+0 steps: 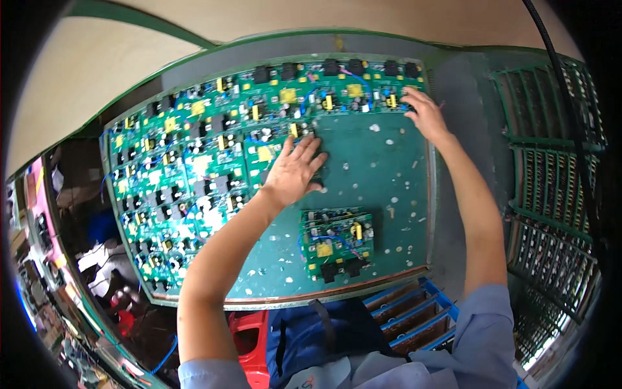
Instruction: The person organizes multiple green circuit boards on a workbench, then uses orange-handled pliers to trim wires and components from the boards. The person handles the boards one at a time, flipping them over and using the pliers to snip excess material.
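Green circuit boards (172,146) with black, yellow and white parts lie in rows on a green-topped table (363,162). My left hand (295,170) rests palm down with spread fingers over the end board of the second row (264,154) and hides part of it. At the far right, my right hand (426,118) has its thumb and fingers apart at the edge of the last board in the back row (390,100). It seems to touch that board but does not grip it. A small stack of boards (337,245) with a blue wire lies near the front.
Green racks (551,188) filled with boards stand to the right, behind a hanging black cable (564,71). By the table's near edge are a red stool (253,337) and a blue slotted crate (414,311). Cluttered shelving (52,259) lies on the left.
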Available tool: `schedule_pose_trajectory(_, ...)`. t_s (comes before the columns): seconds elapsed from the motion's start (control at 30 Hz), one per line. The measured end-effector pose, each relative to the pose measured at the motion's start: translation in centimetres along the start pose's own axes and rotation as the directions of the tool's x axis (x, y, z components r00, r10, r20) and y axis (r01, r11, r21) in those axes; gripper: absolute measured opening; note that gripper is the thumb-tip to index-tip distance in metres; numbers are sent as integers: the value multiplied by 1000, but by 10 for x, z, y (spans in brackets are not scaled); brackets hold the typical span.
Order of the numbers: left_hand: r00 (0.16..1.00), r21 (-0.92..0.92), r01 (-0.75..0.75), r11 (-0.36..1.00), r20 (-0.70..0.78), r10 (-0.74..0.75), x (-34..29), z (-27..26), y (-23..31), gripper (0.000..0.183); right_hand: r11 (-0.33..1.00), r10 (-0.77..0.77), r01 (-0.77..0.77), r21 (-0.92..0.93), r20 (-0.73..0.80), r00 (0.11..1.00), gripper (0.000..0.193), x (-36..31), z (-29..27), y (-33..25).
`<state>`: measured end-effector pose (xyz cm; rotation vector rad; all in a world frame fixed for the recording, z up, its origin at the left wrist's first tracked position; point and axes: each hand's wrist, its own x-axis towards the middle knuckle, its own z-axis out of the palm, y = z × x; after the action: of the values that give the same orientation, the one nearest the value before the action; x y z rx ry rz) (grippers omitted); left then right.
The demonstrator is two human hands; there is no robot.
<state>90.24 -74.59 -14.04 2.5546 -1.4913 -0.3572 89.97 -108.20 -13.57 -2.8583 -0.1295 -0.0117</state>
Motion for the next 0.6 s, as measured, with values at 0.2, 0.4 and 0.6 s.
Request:
schedule_pose_trajectory(0.2,999,-28,38,999,-1,-38,-5,1,-6,51,999,15,-14,-45,23,1000,54,13,1,-54)
schedule_pose_trajectory(0.4,999,-23,-34,999,-19,33,-11,4,-12,52,997,-78,78,4,42,996,56,34,33,-85)
schedule_pose_trajectory(0.6,789,-228,115,967,-570,-228,-19,-17,-44,34,986,-141,146,79,-69,988,43,36,45,-84)
